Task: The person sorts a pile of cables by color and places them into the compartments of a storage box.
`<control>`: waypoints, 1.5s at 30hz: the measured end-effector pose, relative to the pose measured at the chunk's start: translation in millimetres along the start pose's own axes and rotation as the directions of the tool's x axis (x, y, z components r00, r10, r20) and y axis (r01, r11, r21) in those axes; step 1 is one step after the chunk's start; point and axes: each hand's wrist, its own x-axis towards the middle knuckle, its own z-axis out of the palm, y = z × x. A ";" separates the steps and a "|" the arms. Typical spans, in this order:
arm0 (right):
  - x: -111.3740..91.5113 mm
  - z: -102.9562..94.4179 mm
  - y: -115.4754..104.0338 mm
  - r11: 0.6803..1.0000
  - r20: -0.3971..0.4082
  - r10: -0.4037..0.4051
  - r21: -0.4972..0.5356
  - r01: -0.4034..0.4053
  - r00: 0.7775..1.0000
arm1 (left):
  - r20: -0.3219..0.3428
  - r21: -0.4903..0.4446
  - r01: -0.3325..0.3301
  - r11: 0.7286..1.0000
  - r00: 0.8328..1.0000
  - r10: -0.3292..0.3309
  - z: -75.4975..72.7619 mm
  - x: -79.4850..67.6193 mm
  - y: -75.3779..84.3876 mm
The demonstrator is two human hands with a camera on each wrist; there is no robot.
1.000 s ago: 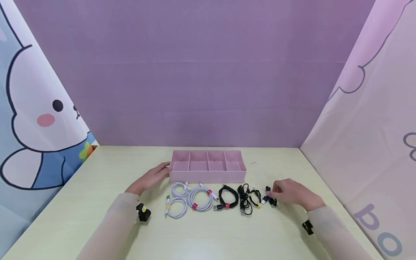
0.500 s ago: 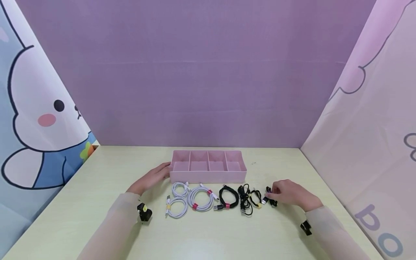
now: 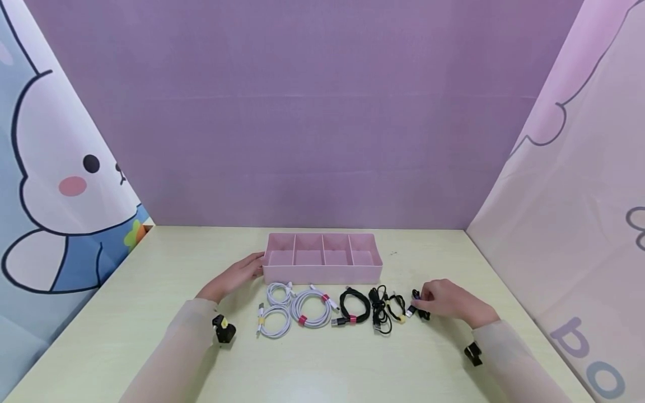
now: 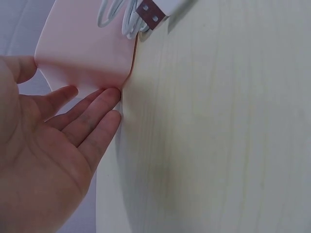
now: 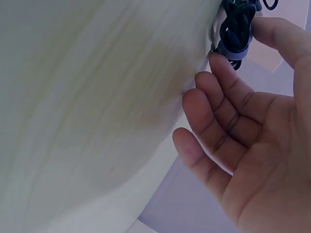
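My left hand (image 3: 234, 278) rests with extended fingers against the left end of a pink organizer box (image 3: 322, 274) with several compartments. In the left wrist view, its thumb and fingertips touch the box's end wall (image 4: 92, 43). At the far right of a row of cables, my right hand (image 3: 453, 302) pinches a bundled black USB cable (image 3: 422, 314) between thumb and index finger. The right wrist view shows that black bundle (image 5: 236, 31) between those two digits, low at the table surface, while the other fingers curve loosely beside it.
Before the box lie white coiled cables, the largest (image 3: 294, 309) with red ties. To their right are a black coil (image 3: 367, 308) with a red tie, a black bundle (image 3: 378, 305) and a small yellow-tied coil (image 3: 401, 303). A purple panel (image 3: 312, 140) stands behind the table (image 3: 322, 369).
My right wrist has shifted slightly left and down while the fingers stay at the black cable. The left hand, box and other cables look unchanged.
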 end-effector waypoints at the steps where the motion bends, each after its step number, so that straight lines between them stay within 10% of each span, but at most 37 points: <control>1: -0.3 -0.1 -0.2 1.000 -0.002 -0.005 0.008 0.005 1.000 | 0.001 -0.002 -0.002 1.000 1.000 0.002 -0.2 0.1 0.1; 45: 5.8 -1.9 0.9 0.989 -0.152 -0.087 0.108 0.104 0.985 | 0.035 -0.055 -0.012 0.998 0.999 0.014 -0.7 0.6 0.0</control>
